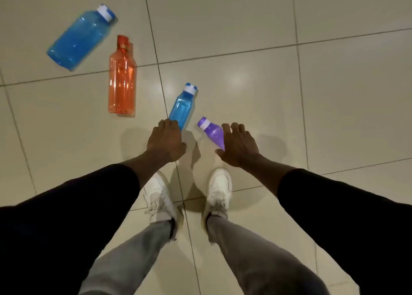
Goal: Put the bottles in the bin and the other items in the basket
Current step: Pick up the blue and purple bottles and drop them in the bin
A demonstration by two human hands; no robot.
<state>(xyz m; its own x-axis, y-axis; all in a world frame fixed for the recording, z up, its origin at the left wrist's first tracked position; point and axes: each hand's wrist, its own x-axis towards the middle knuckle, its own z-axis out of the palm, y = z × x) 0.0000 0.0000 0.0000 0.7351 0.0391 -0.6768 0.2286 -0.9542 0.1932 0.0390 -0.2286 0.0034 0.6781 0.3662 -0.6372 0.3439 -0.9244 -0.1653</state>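
Looking down, we've got the left hand (166,138) bent over the base of the small blue bottle (183,104), and we can't tell if it's gripping. The right hand (239,145) is spread loose over the purple bottle (211,131). Both bottles lie on the floor (245,38). We'd wrap each body mid-length, thumbs underneath, since smooth plastic likely rolls. No bin in view yet.
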